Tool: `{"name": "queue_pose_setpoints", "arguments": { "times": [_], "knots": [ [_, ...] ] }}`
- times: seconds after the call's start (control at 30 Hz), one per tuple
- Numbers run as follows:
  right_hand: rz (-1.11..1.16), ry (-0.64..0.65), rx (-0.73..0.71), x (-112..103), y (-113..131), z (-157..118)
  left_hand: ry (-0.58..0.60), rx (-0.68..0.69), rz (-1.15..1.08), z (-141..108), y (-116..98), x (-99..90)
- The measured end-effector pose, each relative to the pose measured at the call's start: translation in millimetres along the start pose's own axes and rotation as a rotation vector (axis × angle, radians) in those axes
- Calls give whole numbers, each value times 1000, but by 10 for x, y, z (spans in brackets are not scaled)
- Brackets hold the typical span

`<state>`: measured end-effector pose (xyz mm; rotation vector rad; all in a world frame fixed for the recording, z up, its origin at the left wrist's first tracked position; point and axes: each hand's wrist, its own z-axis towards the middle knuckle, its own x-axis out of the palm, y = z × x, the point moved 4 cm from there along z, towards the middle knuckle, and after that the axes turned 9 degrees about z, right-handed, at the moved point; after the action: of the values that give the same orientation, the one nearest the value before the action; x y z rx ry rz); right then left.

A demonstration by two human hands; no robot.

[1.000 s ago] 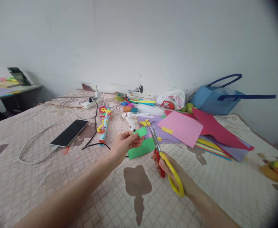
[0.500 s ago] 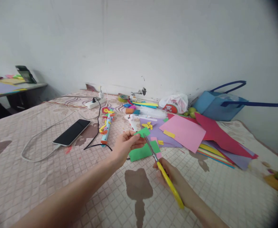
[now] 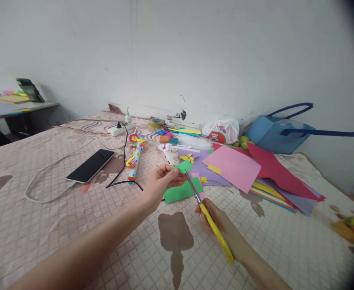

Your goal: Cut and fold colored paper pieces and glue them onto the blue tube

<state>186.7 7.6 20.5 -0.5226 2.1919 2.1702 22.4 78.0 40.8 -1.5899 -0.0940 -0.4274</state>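
Note:
Between the thumb and fingers of my left hand [image 3: 161, 181] is a small piece of green paper [image 3: 184, 166]. My right hand [image 3: 219, 219] grips yellow-handled scissors [image 3: 211, 223], their metal blades pointing up and left. The blade tips meet the lower edge of the green piece; whether they are cutting into it I cannot tell. Under my hands a larger green sheet [image 3: 179, 193] lies on the tablecloth, with pink scraps beside it. Behind it, yellow paper cutouts [image 3: 187, 158] rest on a purple sheet [image 3: 201, 165].
To the right lie a pink sheet [image 3: 232, 167], red paper [image 3: 282, 173] and a blue bag [image 3: 276, 135]. A white glue gun [image 3: 167, 153] is behind my left hand. A decorated blue strip [image 3: 135, 163], a phone [image 3: 90, 166] on a cable and a power strip [image 3: 121, 128] stand left.
The green piece in my left hand has tilted slightly and moved a little up and right. The scissors stay at its lower edge. The whole view has shifted slightly.

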Motion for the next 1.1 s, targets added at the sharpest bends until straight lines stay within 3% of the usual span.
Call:
{"name": "queue_pose_setpoints", "arguments": {
  "times": [0.13, 0.37, 1.1],
  "knots": [
    [-129, 65, 27, 28, 7, -16, 12, 8, 46, -19, 19, 19],
    [-34, 83, 21, 78, -10, -8, 12, 12, 75, -35, 27, 26],
    [-47, 90, 1, 83, -109, -12, -6, 6, 63, -52, 43, 64]
  ]
}}
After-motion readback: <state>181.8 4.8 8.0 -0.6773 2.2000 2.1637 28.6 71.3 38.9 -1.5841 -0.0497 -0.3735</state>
